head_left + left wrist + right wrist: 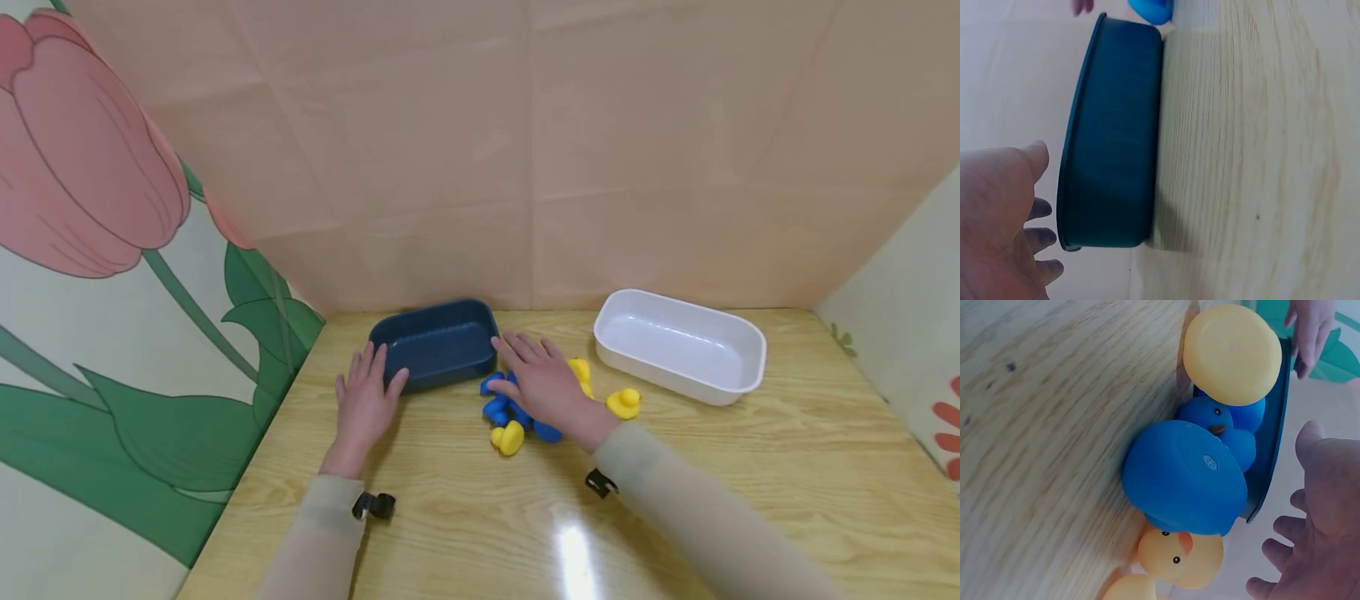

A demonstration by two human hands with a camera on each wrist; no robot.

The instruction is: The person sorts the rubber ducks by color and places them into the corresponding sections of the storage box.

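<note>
Beside a dark-blue rectangular plastic tray (438, 346), plump blue and yellow toy ducks (519, 415) lie near the empty, spread right hand (547, 383), apparently reaching; grasping would need curled fingers. The left hand (363, 404), outstretched, holds nothing.

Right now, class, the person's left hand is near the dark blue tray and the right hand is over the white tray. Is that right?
Not quite: the right hand is not over the white tray. The head view shows it over the blue ducks, between the two trays. The left hand is near the dark blue tray, as stated.
</note>
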